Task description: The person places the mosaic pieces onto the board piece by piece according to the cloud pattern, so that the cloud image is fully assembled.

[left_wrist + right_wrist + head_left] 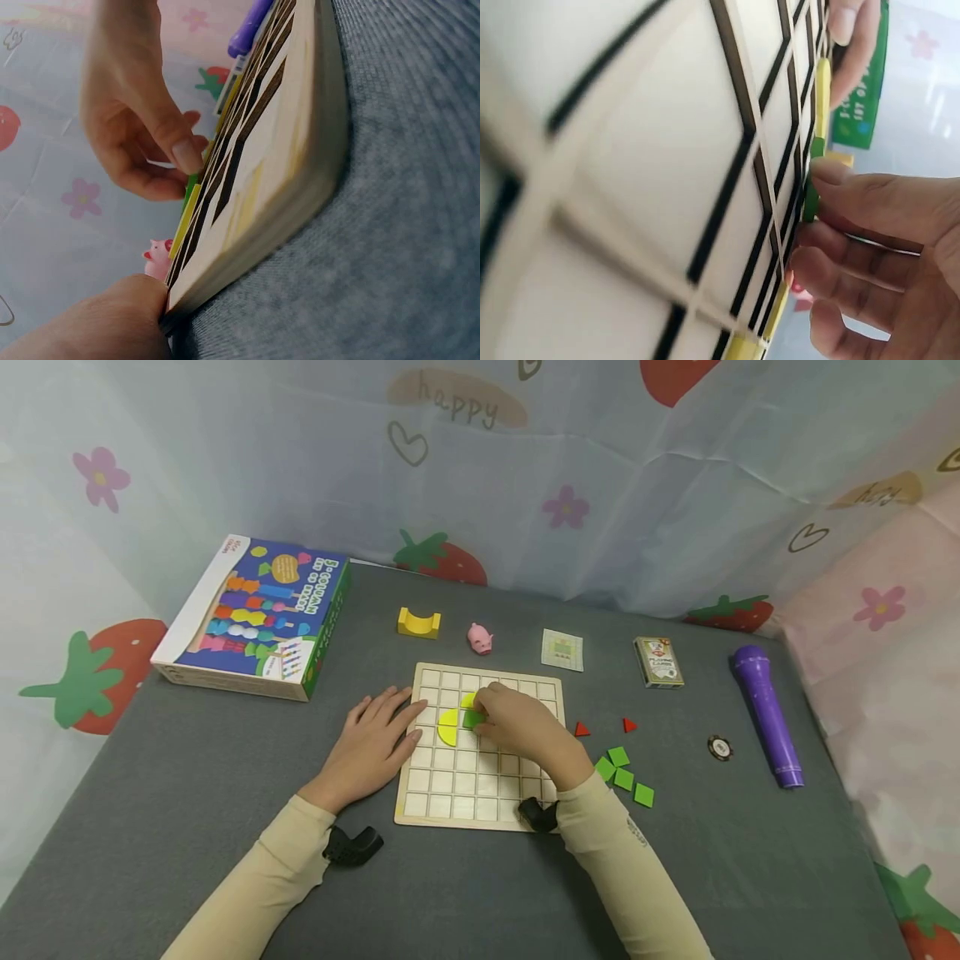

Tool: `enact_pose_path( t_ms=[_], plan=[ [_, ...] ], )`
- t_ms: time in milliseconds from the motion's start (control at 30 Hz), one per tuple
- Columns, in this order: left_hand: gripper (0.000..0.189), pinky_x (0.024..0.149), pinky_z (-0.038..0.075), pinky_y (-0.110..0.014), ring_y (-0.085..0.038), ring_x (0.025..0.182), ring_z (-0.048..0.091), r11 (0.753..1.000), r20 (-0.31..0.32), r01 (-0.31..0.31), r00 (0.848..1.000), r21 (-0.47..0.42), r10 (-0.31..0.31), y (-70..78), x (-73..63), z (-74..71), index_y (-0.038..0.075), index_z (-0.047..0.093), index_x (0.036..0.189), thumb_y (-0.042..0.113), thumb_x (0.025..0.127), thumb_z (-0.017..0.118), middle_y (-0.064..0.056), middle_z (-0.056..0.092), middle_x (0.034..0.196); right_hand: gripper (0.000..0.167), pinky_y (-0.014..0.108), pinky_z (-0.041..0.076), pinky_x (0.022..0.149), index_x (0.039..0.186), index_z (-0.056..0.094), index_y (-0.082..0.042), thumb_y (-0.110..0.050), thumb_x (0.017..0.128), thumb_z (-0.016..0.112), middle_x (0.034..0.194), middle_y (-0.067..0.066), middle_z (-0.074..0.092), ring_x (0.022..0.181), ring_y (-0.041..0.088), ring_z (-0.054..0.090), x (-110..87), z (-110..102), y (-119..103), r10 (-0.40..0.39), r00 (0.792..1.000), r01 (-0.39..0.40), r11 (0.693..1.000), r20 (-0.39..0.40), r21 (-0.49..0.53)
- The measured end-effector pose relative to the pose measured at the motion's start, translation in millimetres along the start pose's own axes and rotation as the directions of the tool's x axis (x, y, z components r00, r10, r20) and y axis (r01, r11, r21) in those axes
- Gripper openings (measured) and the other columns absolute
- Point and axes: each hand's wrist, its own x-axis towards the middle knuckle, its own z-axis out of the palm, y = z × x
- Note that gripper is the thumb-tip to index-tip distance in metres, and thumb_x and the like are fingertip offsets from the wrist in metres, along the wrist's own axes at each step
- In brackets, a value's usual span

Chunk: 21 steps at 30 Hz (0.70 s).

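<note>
In the head view, the left hand (375, 739) is lying back-up at the left edge of the grid board (441, 804), its fingers fanned out and nearly straight, the thumb extending toward that edge. Its sleeve (273, 868) is slanting up from the board's near left. The right hand (517, 720) is arching over the board's far half, fingers bent downward, pinching a green square (472, 719) against the grid. Its forearm is crossing the board's near right corner. Two yellow pieces (447, 736) are lying on the board just left of the square, and another yellow piece (468, 700) is lying just beyond it. Loose green tiles (623, 779) and red triangles (582, 729) are resting right of the board; a pink pig (480, 639) is standing beyond its far edge.

In the left wrist view, the right hand is bending down over the board, thumb and fingertips meeting at the green square, while part of the left hand is showing beside the board's corner.

In the right wrist view, the thumb is pressing the square's upper end, a curled finger is bracing its lower end, and the other fingers are curling beside it.
</note>
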Motion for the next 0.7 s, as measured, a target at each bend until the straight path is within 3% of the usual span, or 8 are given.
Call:
enact_pose_path(
  t_ms=[367, 700],
  plan=[
    [0.047, 0.113, 0.017, -0.055, -0.029, 0.143, 0.026, 1.0, -0.014, -0.006, 1.0, -0.002, 0.006, 0.6, 0.0, 0.4, 0.02, 0.043, 0.145, 0.038, 0.102, 0.042, -0.01, 0.036, 0.151, 0.022, 0.032, 0.052, 0.075, 0.108, 0.064, -0.011, -0.023, 0.09, 0.069, 0.103, 0.002, 0.062, 0.086, 0.014, 0.061, 6.0, 6.0, -4.7, 0.006, 0.999, -0.009, 0.997, -0.039, -0.079],
    [0.048, 0.113, 0.016, -0.056, -0.03, 0.142, 0.026, 1.0, -0.015, -0.007, 1.0, -0.011, 0.007, 0.9, -0.8, -0.2, 0.02, 0.043, 0.145, 0.038, 0.101, 0.043, -0.01, 0.036, 0.151, 0.022, 0.031, 0.052, 0.074, 0.106, 0.064, -0.011, -0.022, 0.089, 0.07, 0.1, 0.002, 0.062, 0.084, 0.015, 0.061, 5.6, 6.0, -6.6, 0.019, 0.999, -0.023, 0.997, -0.049, -0.072]
  ],
)
